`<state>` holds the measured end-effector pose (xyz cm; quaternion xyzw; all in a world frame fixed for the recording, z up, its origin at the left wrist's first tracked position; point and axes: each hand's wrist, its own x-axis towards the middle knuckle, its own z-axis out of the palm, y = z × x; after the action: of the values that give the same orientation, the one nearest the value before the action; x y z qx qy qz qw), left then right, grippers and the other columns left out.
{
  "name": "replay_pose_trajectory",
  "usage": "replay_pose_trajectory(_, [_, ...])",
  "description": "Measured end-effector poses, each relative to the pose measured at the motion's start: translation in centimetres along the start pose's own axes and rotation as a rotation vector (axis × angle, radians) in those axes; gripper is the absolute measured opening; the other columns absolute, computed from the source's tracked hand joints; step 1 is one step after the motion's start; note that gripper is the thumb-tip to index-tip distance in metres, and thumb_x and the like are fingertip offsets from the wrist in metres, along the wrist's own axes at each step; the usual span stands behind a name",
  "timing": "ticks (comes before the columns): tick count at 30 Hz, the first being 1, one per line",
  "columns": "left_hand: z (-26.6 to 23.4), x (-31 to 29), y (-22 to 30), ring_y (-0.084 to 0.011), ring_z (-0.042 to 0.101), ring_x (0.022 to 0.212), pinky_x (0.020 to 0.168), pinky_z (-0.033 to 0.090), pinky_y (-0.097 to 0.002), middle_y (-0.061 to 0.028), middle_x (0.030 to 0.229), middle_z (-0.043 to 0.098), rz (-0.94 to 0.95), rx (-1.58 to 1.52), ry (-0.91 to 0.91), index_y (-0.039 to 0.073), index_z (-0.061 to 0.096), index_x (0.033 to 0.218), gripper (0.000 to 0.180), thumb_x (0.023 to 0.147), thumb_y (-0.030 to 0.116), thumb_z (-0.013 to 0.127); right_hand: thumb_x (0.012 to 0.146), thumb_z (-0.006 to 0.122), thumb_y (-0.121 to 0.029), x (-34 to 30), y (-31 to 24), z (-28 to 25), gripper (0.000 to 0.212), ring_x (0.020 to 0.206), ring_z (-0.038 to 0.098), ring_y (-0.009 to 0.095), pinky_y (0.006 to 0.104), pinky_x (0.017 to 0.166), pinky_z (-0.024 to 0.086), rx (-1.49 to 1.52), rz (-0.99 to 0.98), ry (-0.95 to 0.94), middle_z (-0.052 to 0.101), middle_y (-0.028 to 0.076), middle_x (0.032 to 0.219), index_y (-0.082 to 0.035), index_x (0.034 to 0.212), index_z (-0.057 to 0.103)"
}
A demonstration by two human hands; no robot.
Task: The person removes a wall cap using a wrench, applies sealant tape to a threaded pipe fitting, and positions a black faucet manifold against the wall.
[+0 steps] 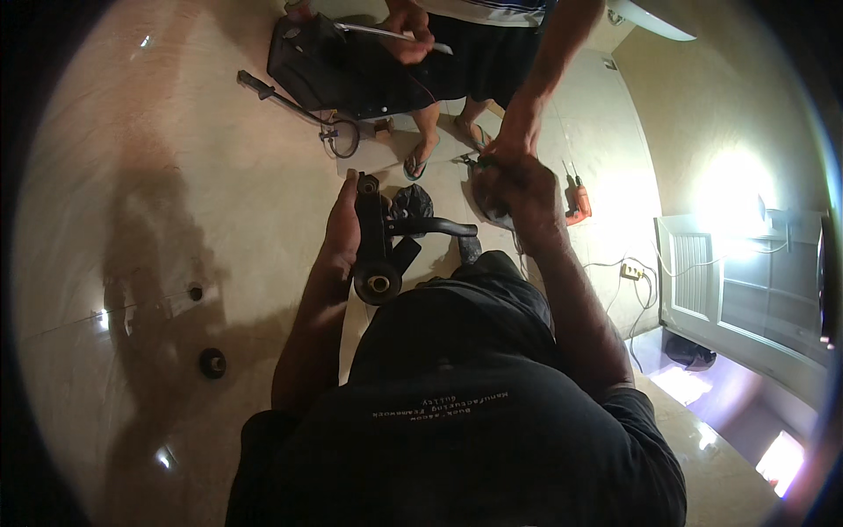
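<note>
- The person's left hand [342, 230] is raised upright against the left side of a black metal part [374, 224]; its fingers are partly hidden, so I cannot tell whether they wrap around it.
- The black metal part stands lengthwise from near to far, in front of the person's dark shirt [457, 413] and left of the middle, with a round wheel-like end [378, 284] on the near side.
- A curved black tube [436, 227] reaches right from beside the part, and a crumpled black bag [413, 202] lies just beyond the tube.
- The person's right hand [534, 195] is bent over, its fingers curled beside a dark rounded object [485, 189]; I cannot tell whether they are clamped on it.
- A co-worker's arm [546, 75] comes down from the far side to meet that right hand; their hands overlap, and what lies between is unclear.
- The co-worker's other hand [411, 37] is closed around a thin metal rod [378, 32], held over a black padded thing [307, 61].
- Far left of the middle, a long-handled tool [281, 97] lies near a loop of dark hose [349, 140].
- An orange drill [580, 204] lies on the floor, right of the right hand; farther right, a yellow socket strip [630, 269] sits among cables.
- Two dark round pieces [212, 363] lie apart on the floor at left.
</note>
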<state>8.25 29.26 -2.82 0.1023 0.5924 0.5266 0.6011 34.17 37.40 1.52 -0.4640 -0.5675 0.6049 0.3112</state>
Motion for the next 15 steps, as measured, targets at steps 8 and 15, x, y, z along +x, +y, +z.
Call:
replay_pose_trajectory(8, [-0.7,-0.4,-0.2,-0.0185,0.059,0.051,0.047,0.050,-0.0331,-0.0033,0.067,0.058,0.034,0.028,-0.002,0.009,0.064,0.087,0.065,0.093,0.072,0.050,0.093,0.068,-0.016,1.9,-0.7,-0.8,0.028,0.072,0.064,0.011,0.0280,0.070,0.053,-0.017,-0.112,0.120,0.075,0.009,0.089,0.005,0.112,0.065])
replay_pose_trajectory(15, [-1.0,-0.7,-0.1,-0.0195,0.060,0.050,0.047,0.052,-0.0339,-0.0058,0.067,0.060,0.069,0.041,-0.014,0.007,0.064,0.087,0.067,0.093,0.073,0.050,0.093,0.067,-0.017,1.6,-1.6,-1.4,0.032,0.076,0.065,0.013,0.0285,0.074,0.052,0.022,-0.136,0.127,0.075,0.012,0.092,0.006,0.113,0.065])
